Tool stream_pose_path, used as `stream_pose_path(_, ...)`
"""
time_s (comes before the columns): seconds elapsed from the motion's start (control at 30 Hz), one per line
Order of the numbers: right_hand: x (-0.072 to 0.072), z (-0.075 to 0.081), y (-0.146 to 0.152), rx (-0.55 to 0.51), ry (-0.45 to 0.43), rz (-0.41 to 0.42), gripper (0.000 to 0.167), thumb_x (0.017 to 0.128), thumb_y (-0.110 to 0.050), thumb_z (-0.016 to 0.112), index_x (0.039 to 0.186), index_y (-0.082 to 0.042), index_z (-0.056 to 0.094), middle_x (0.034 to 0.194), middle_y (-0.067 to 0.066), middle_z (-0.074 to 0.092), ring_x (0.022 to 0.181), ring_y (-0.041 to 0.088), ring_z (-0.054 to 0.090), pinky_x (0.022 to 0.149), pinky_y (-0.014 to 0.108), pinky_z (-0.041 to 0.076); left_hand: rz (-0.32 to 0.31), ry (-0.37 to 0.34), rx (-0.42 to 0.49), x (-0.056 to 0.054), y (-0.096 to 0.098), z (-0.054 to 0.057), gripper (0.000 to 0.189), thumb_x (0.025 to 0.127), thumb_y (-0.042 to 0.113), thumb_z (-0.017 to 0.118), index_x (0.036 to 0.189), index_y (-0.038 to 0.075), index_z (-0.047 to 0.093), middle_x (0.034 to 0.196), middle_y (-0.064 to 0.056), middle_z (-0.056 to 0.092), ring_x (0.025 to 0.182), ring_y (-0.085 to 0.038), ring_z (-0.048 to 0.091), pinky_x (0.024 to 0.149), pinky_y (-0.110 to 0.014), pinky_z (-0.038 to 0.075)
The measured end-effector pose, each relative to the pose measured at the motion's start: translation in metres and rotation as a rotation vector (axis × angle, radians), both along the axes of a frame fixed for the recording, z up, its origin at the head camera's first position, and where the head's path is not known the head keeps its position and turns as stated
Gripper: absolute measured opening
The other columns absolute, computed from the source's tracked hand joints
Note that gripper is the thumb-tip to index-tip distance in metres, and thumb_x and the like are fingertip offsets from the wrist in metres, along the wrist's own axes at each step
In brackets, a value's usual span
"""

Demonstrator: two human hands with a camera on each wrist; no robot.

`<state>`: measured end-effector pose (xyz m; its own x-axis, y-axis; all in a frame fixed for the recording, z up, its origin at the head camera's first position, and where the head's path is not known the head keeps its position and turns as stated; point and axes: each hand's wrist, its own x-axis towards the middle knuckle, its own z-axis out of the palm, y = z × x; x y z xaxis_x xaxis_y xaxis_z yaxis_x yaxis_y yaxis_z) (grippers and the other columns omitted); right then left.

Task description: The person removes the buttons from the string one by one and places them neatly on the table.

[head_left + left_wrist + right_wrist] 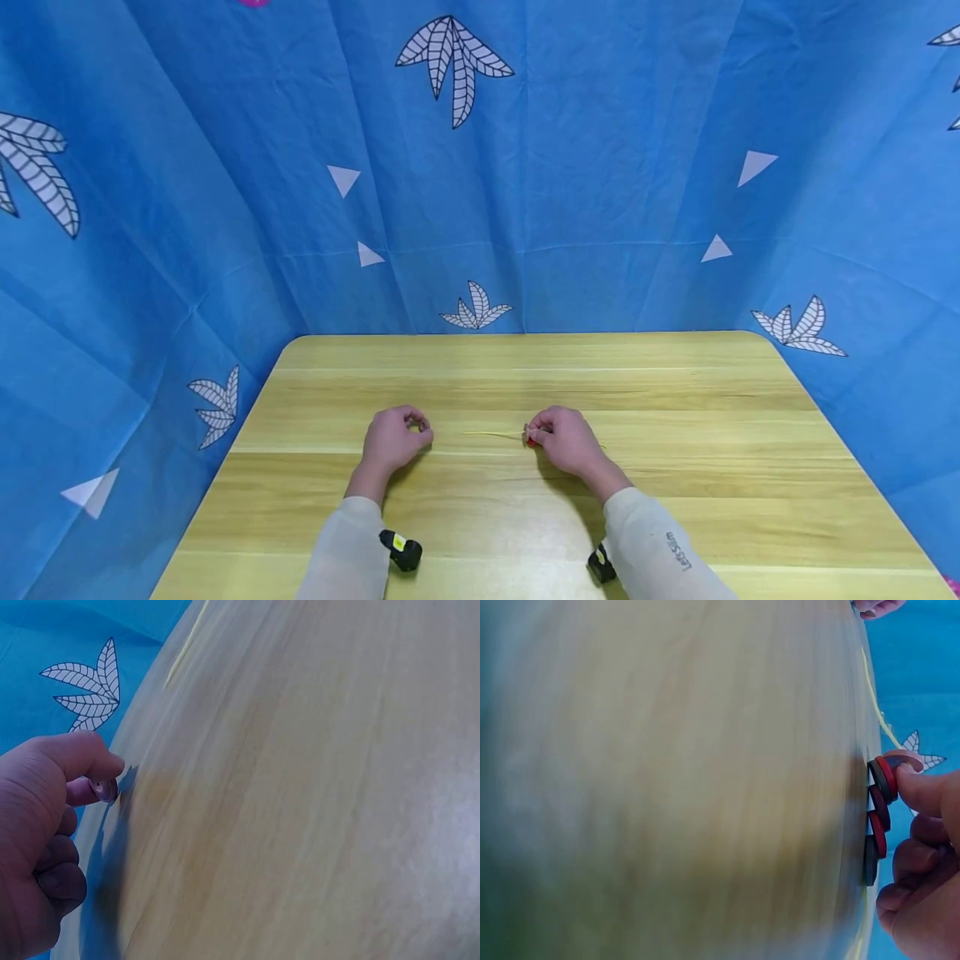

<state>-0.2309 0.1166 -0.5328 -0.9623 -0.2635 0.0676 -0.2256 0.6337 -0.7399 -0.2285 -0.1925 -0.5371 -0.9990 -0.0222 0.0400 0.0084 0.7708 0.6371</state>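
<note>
My left hand (397, 437) is just above the table, thumb and index finger pinching a small round, dark pinkish button-like disc (103, 789). To its right, my right hand (566, 442) pinches the end of a row of red and dark discs (879, 814) at the tabletop. These overlap each other, tilted on edge. A thin yellow string (491, 433) runs out from the row toward the left hand, its tip lying apart from that hand. More yellow string shows beyond the other end of the row. The string's path through the discs is hidden.
The wood-grain table (480, 508) has a blue curtain (600, 167) with leaf prints behind it and at both sides. Black wrist cameras (402, 550) sit at the sleeves.
</note>
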Motion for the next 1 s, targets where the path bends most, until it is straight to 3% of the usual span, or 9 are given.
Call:
stream_pose_path(0.23, 0.0002, 0.0008, 0.0001, 0.000, 0.005, -0.005, 0.019, 0.092, -0.006, 0.072, 0.076, -0.017, 0.072, 0.088, -0.006, 0.068, 0.085, 0.013, 0.062, 0.082, 0.042, 0.050, -0.013, 0.015, -0.008, -0.0017, -0.0006, -0.0029, 0.012, 0.081, 0.026, 0.080, 0.087, 0.018, 0.073, 0.083, 0.006, 0.066, 0.081, -0.017, 0.059, 0.079, -0.043, 0.049)
stream_pose_path(0.53, 0.0006, 0.0021, 0.0005, -0.001, 0.004, -0.011, 0.019, 0.092, -0.006, 0.072, 0.075, -0.017, 0.071, 0.087, -0.006, 0.067, 0.084, 0.013, 0.061, 0.082, 0.042, 0.050, -0.029, 0.034, -0.042, -0.0002, 0.0003, -0.0023, 0.015, 0.083, 0.029, 0.081, 0.091, 0.017, 0.076, 0.089, 0.004, 0.070, 0.090, -0.023, 0.064, 0.082, -0.045, 0.051)
stream_pose_path(1.0, 0.0019, 0.0020, 0.0007, -0.006, 0.014, -0.016, 0.019, 0.091, -0.006, 0.072, 0.075, -0.016, 0.071, 0.086, -0.007, 0.067, 0.085, 0.014, 0.062, 0.082, 0.043, 0.050, -0.026, 0.016, -0.023, 0.0017, -0.0005, -0.0035, 0.023, 0.086, 0.029, 0.080, 0.101, 0.012, 0.079, 0.100, -0.002, 0.073, 0.100, -0.028, 0.067, 0.087, -0.048, 0.051)
